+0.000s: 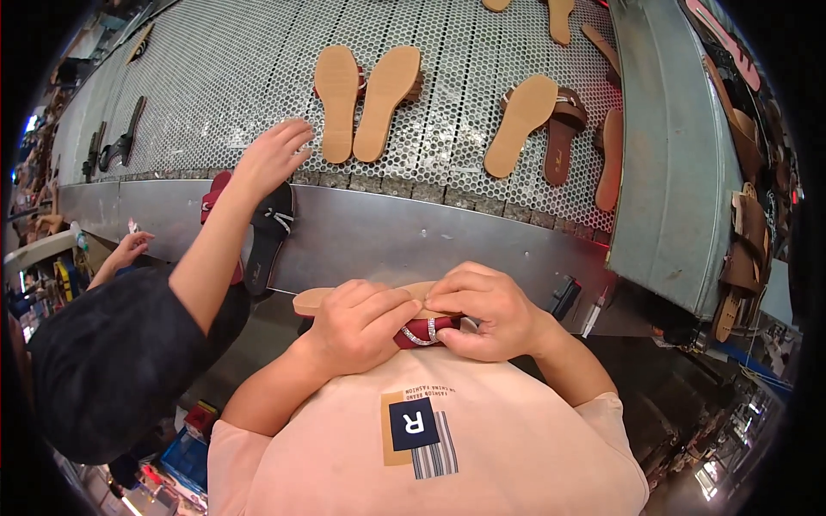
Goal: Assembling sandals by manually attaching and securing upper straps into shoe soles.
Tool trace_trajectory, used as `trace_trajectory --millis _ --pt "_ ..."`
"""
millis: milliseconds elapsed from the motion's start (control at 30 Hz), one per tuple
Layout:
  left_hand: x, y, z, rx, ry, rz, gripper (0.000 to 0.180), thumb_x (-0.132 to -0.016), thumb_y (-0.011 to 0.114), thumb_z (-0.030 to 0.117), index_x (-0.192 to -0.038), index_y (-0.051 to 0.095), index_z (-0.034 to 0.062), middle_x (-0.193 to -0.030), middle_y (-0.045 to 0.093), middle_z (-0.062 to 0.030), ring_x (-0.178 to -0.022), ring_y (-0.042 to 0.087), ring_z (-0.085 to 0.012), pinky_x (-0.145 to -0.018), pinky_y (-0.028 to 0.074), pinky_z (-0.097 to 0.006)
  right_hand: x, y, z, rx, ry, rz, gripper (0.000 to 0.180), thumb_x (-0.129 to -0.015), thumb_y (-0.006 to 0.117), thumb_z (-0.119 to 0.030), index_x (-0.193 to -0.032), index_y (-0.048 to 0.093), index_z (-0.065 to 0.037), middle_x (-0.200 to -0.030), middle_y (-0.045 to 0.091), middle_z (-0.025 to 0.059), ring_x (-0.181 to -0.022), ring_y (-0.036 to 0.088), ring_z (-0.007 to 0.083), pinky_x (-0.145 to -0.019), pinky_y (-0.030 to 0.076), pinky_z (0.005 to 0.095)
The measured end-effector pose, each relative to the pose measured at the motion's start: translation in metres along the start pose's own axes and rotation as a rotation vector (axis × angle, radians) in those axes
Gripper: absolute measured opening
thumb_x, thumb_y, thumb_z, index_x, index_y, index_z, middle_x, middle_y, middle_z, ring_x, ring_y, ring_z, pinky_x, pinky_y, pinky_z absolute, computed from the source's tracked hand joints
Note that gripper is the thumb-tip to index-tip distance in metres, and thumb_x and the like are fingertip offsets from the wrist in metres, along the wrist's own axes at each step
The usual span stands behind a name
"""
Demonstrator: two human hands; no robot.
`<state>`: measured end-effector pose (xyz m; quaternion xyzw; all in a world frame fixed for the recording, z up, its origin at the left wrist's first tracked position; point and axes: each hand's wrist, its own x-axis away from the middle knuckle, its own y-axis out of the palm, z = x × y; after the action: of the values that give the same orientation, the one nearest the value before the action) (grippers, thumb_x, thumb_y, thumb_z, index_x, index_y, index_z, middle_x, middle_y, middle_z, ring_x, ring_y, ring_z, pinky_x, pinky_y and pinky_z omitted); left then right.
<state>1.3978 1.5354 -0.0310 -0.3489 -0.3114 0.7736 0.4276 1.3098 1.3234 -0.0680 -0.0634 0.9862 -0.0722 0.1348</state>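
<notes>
Close to my chest, my left hand (361, 322) and my right hand (486, 314) both grip a sandal (314, 300) with a tan sole. Its dark red strap (428, 331), trimmed with a sparkly band, sits between my fingers. My right fingers pinch the strap; my left hand wraps over the sole and strap. The sole's end sticks out to the left of my left hand.
A perforated metal conveyor (232, 69) carries several tan-soled sandals (366, 99), with a steel ledge (387, 232) in front. A co-worker's hand (271, 155) reaches onto the belt from the left, near black (268, 236) and red sandals. A metal side panel (671, 163) stands right.
</notes>
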Motion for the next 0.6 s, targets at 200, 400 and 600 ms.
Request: trace_trajectory --millis 200,400,600 --pt "-0.005 0.009 0.001 0.058 0.005 -0.020 0.030 -0.061 0.076 0.005 -0.089 0.066 0.0031 -0.085 0.069 -0.0070 -0.072 0.064 -0.0232 -0.063 0.050 -0.033 0.007 -0.004 0.000 0.019 0.002 0.035 0.024 -0.067 0.072 -0.006 -0.091 0.070 -0.002 -0.088 0.068 0.0101 -0.079 0.065 0.0265 -0.069 0.053 0.0355" --pt "-0.003 0.022 -0.002 0.195 -0.043 -0.035 0.030 -0.061 0.078 0.005 -0.089 0.066 0.0034 -0.083 0.069 -0.0072 -0.071 0.065 -0.0229 -0.062 0.049 -0.034 0.015 0.000 0.006 0.012 0.022 0.072 0.020 -0.067 0.069 -0.005 -0.087 0.071 -0.002 -0.084 0.070 0.0109 -0.077 0.066 0.0269 -0.069 0.054 0.0359" --pt "-0.010 0.031 0.002 0.215 -0.082 -0.023 0.026 -0.065 0.079 0.008 -0.087 0.066 0.0049 -0.082 0.069 -0.0066 -0.069 0.065 -0.0232 -0.062 0.049 -0.035 0.024 -0.004 0.010 -0.012 0.056 0.092 0.020 -0.068 0.068 -0.005 -0.087 0.071 0.000 -0.085 0.070 0.0120 -0.078 0.067 0.0271 -0.071 0.054 0.0365"
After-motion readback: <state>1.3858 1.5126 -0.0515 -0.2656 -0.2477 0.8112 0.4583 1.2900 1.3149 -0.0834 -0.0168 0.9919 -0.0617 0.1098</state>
